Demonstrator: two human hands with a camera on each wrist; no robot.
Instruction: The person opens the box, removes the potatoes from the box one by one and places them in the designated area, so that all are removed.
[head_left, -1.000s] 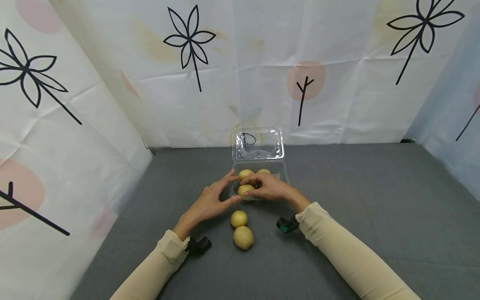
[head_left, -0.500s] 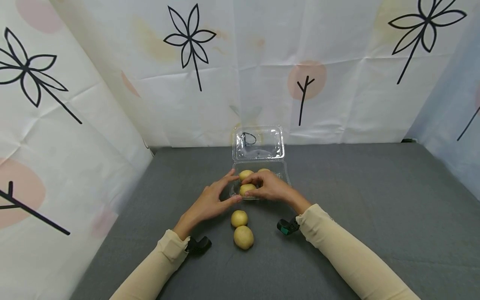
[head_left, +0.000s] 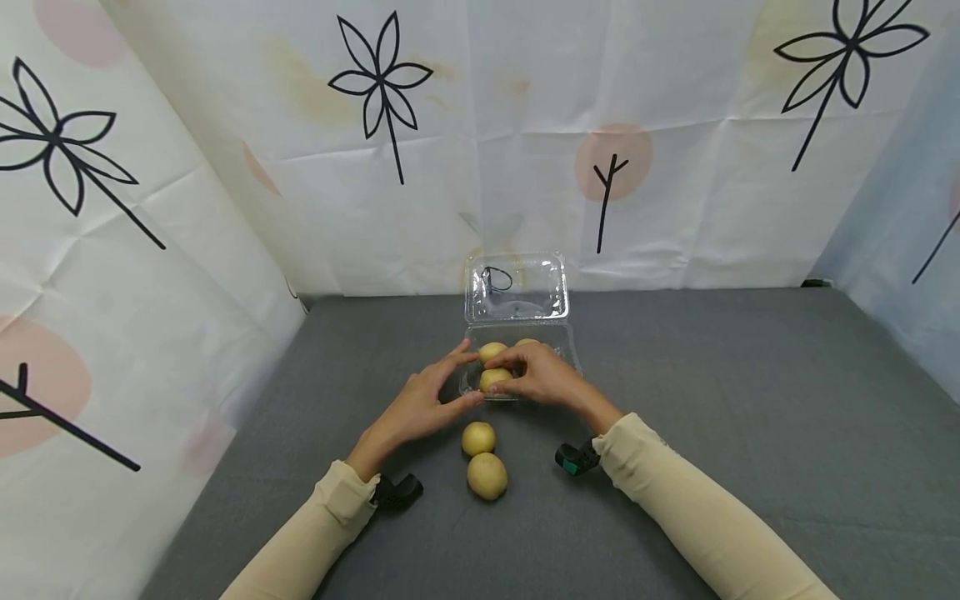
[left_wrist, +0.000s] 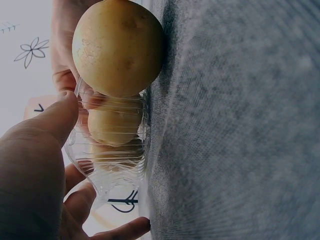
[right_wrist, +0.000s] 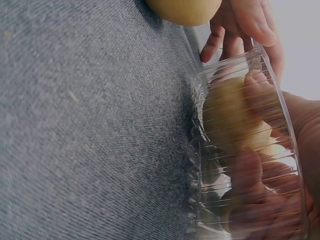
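The clear plastic box (head_left: pixel 559 335) sits near the far edge of the table (head_left: pixel 720 433), its lid (head_left: pixel 517 287) raised along that edge. The right hand (head_left: pixel 546 375) reaches inside; its thumb and fingers pinch the front potato (head_left: pixel 493 382) at the box's near-left corner. A second potato (head_left: pixel 491 351) lies behind it. The left hand (head_left: pixel 427 404) has fingers extended and spread along the box's left side, thumb at the near rim. Two loose potatoes (head_left: pixel 487 477) lie on the table in front of the box.
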